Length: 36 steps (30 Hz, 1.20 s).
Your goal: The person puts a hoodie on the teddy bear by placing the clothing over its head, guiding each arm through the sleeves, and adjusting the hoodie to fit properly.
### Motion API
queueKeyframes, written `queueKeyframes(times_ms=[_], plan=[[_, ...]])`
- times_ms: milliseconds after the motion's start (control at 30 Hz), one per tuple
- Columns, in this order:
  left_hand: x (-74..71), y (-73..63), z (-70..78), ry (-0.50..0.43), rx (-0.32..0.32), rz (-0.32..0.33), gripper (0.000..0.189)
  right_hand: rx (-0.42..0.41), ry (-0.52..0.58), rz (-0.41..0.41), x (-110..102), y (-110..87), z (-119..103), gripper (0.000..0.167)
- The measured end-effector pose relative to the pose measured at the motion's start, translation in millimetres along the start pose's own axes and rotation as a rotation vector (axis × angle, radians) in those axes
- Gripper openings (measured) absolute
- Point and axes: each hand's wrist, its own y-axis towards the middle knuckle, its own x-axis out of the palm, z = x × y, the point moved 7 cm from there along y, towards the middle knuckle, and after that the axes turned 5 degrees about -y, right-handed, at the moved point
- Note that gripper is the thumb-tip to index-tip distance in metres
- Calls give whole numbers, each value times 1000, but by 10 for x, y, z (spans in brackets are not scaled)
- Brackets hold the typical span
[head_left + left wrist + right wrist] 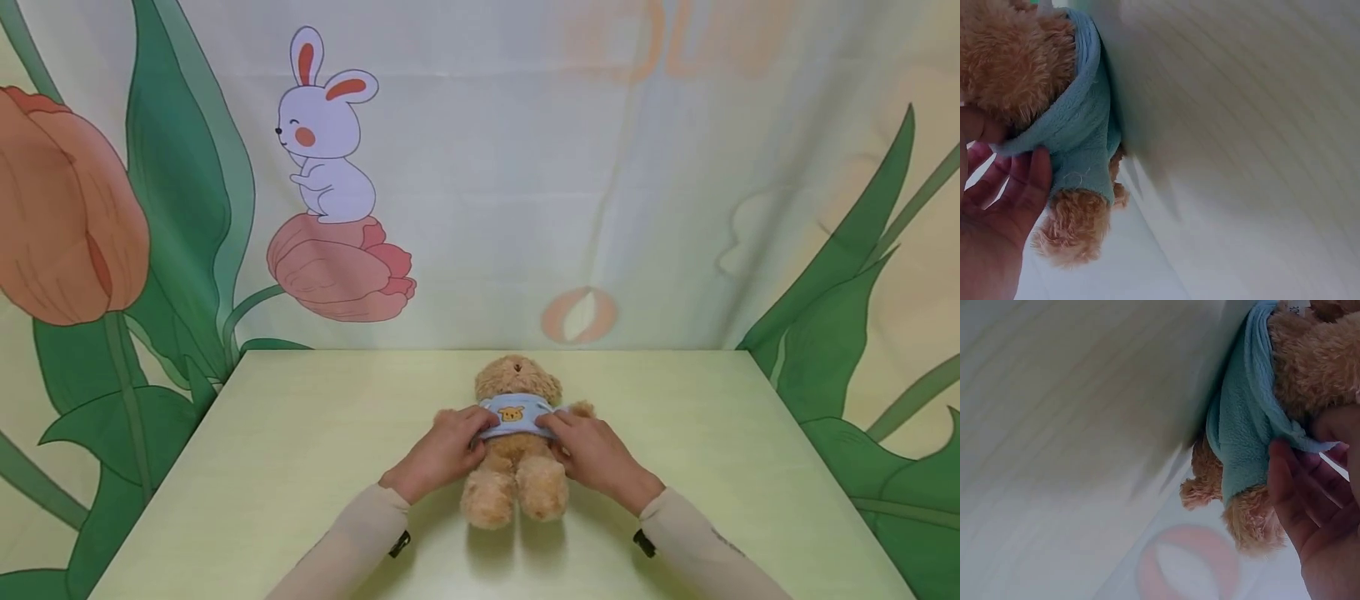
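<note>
A tan plush teddy bear (pixel 514 483) lies on its back on the table, head toward the far edge and feet toward me. It wears a light blue shirt (pixel 528 410) with a small yellow bear face on the chest. My left hand (pixel 454 443) pinches the shirt's lower hem on the left side. On the opposite side, my right hand (pixel 592 450) pinches the same hem. Both wrist views show the hem (pixel 1047 134) between thumb and fingers, a little off the fur. The bear's arms (pixel 1254 519) stick out of the sleeves beyond my hands.
The pale yellow-green table (pixel 315 467) stretches out to both sides of the bear. Behind it hangs a cloth backdrop (pixel 480 167) printed with a rabbit, tulips and green leaves, meeting the table's far edge.
</note>
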Motion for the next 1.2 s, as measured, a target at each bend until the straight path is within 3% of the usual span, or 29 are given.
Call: queueKeyframes(times_ms=[133, 267, 467, 633, 767, 900, 1000, 1133, 1200], plan=[[4, 16, -3, 1, 0, 18, 19, -1, -30, 66, -35, -1, 6, 30], [4, 7, -18, -10, 1, 39, 11, 9, 14, 80, -33, -20, 37, 19], [35, -65, -54, -122, -40, -2, 8, -3, 227, 16, 31, -65, 124, 9], [47, -125, -20, -185, -18, -57, 9, -45, 436, -63, 77, -128, 172, 15], [23, -144, -47, -262, -78, -53, 12, 25, 542, -100, 69, -152, 248, 18], [-8, -100, -111, -298, -165, 15, 14, 172, 531, -68, 79, -131, 343, 15], [8, -69, -103, -214, -181, 27, 12, 233, 487, -67, 106, -119, 350, 7], [17, -89, -53, -86, -167, 10, 14, 204, 367, -48, 49, -120, 314, 15], [-27, -94, -36, -25, -153, 35, 14, 175, 298, -5, -17, -105, 311, 18]])
